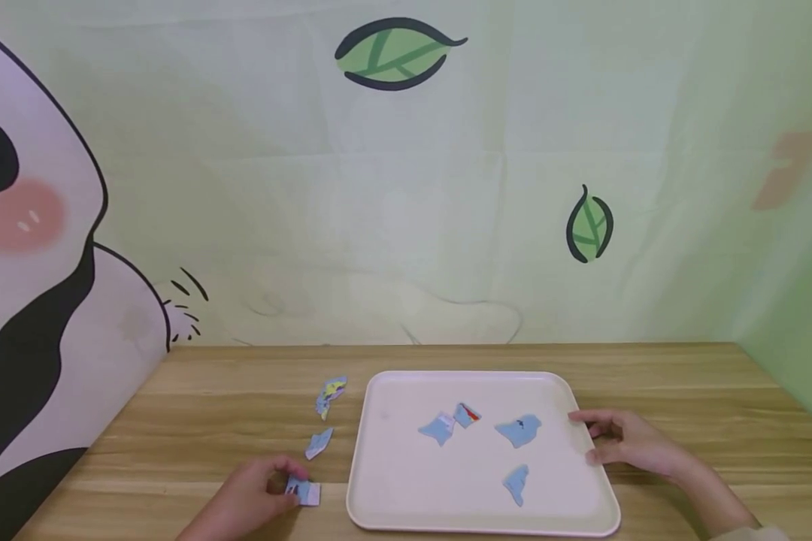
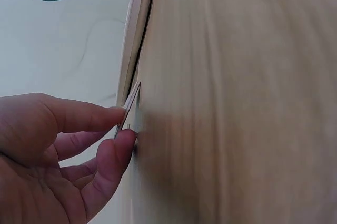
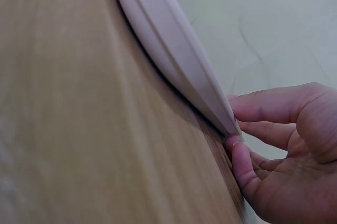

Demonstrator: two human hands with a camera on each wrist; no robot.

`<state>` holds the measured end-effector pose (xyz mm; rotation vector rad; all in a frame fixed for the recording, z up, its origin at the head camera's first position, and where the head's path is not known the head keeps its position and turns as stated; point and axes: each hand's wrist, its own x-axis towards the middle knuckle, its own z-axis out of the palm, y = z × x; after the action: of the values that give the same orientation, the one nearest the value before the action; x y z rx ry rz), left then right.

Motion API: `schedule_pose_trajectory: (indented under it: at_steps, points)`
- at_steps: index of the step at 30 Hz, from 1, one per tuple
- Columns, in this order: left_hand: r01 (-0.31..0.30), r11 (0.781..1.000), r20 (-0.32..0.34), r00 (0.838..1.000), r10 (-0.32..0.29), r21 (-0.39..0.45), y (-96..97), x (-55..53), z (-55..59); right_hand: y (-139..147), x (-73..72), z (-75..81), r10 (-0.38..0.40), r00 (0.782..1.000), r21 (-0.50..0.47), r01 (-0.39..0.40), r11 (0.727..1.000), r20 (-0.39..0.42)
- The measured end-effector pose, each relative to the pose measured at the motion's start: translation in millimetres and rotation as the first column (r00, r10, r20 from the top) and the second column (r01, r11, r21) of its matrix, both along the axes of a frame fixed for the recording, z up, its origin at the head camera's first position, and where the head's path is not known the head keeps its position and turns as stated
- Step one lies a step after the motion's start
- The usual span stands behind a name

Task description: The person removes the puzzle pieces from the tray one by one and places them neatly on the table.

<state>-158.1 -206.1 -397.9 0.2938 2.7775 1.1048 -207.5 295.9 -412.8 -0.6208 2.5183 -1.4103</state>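
Observation:
Left of the tray, my left hand (image 1: 253,492) pinches a light blue and pale pink jigsaw piece (image 1: 309,494) between thumb and fingers, low over the table. Edge-on in the left wrist view, the piece (image 2: 128,105) tilts up from the wood. My right hand (image 1: 632,443) grips the right rim of a white tray (image 1: 392,496); in the right wrist view its fingertips and thumb are at the tray's edge (image 3: 181,58). Inside the tray lie several blue pieces, among them a bird-shaped one (image 1: 519,430), one with a red mark (image 1: 467,415) and a narrow one (image 1: 516,485).
Beyond my left hand, a blue piece (image 1: 319,443) and a yellow-and-blue cluster of pieces (image 1: 330,397) lie on the wooden table (image 1: 243,406). A pale cloth backdrop (image 1: 406,188) with printed leaves and a panda rises behind the table's far edge.

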Motion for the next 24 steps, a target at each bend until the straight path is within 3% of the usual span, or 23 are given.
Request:
schedule_pose_trajectory:
  at_steps: [16, 20, 24]
  points:
    - [-0.005, 0.988, -0.039, 0.999, -0.001, -0.152, 3.9, 1.1, 8.5, 1, -0.6, -1.5, -0.019, 1.0, 0.019, 0.018, 1.0, 0.01]
    - [-0.038, 0.987, -0.023, 0.999, 0.034, -0.156, 4.9, 2.0, 11.6, 0, -0.1, -0.5, -0.02, 1.0, 0.022, 0.02, 1.0, 0.007]
    - [-0.022, 0.996, -0.03, 0.999, 0.02, -0.083, 6.9, 2.1, 12.5, -1, 0.5, 0.9, -0.02, 1.0, 0.025, 0.02, 0.999, 0.002]
